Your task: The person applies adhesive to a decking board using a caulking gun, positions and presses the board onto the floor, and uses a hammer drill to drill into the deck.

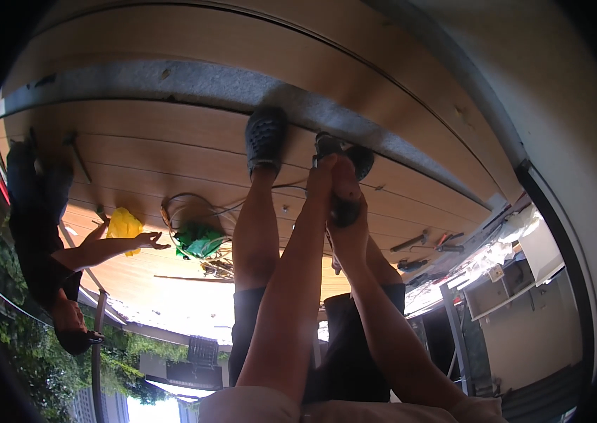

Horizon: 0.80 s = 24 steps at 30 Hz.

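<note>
Both my arms reach forward between my legs and meet on a power drill (345,180) with a reddish-brown body and dark ends. My left hand (324,171) is closed around its left side, near the dark front end. My right hand (352,220) grips the dark rear part, closer to me. The drill's front end points toward the plank floor, beside my right shoe (360,161), which it partly covers. Where the tip meets the floor is too dark to make out. My left shoe (266,137), a dark clog, stands on the planks to the left.
Wooden planks (192,134) cover the floor, with a grey strip (221,84) between them. A cable (192,199) loops left, by a green bag (199,241). Another person (44,225) stands at left near a yellow bag (125,223). Hand tools (411,242) lie right; a wall (559,92) rises beyond.
</note>
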Tool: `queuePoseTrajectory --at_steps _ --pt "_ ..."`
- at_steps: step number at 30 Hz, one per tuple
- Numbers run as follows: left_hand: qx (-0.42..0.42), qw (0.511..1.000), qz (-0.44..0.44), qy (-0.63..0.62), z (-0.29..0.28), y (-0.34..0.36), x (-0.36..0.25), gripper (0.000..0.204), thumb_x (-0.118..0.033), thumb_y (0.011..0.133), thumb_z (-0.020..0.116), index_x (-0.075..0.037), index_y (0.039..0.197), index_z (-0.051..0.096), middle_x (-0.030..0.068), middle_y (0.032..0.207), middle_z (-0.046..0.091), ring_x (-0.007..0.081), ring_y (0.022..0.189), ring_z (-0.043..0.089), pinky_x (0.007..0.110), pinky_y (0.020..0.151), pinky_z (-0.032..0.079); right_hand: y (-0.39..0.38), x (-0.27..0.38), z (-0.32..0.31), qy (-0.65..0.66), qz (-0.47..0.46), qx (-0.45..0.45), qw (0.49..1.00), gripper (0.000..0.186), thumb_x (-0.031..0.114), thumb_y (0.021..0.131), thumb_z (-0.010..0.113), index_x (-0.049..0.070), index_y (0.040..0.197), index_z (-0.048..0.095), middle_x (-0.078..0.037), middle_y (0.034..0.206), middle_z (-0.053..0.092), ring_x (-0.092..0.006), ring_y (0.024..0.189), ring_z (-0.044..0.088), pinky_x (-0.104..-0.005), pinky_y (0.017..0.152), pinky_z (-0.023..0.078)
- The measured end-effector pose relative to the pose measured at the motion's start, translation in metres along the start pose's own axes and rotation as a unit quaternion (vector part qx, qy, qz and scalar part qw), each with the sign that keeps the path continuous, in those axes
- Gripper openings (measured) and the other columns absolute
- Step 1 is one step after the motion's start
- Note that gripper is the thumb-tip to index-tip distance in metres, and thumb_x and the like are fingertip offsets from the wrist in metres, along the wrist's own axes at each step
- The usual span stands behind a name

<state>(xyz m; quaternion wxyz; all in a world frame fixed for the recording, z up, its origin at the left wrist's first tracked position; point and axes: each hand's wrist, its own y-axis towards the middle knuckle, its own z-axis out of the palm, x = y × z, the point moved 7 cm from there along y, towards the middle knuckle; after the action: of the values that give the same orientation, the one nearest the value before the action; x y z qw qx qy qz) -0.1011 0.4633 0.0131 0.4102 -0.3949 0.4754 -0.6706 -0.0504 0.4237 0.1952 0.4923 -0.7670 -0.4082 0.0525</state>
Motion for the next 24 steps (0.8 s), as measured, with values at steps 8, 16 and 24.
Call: queuePoseTrajectory --at_steps 8,16,24 --pt "-0.026 0.995 0.023 0.089 0.006 -0.002 0.0 0.036 -0.031 0.101 0.05 0.0 0.096 0.066 0.0121 0.09 0.068 0.0233 0.078 0.064 0.034 0.074 0.054 0.002 -0.024 0.0 0.022 0.018 0.0 1.0 0.081 0.018 0.083 0.07 0.012 0.152 0.027 -0.03 0.121 0.064 -0.0446 0.115 0.062 -0.0447 0.092 0.052" --pt "-0.008 0.999 0.021 0.038 -0.009 -0.015 0.011 0.061 -0.04 0.09 0.069 0.006 0.126 0.054 0.019 0.108 0.064 0.0309 0.09 0.066 0.044 0.073 0.056 -0.02 -0.013 -0.011 0.041 -0.014 0.018 0.999 0.073 0.012 0.091 0.066 0.014 0.152 0.027 -0.026 0.129 0.059 -0.0388 0.119 0.061 -0.0417 0.095 0.051" --pt "0.064 0.997 -0.044 0.013 0.015 -0.092 0.022 0.038 -0.036 0.1 0.05 -0.001 0.106 0.063 0.0093 0.087 0.066 0.0216 0.074 0.064 0.034 0.066 0.053 -0.082 0.038 -0.045 0.123 0.06 0.002 0.991 0.082 0.009 0.08 0.071 0.002 0.15 0.029 -0.026 0.125 0.06 -0.0319 0.115 0.062 -0.0371 0.095 0.049"
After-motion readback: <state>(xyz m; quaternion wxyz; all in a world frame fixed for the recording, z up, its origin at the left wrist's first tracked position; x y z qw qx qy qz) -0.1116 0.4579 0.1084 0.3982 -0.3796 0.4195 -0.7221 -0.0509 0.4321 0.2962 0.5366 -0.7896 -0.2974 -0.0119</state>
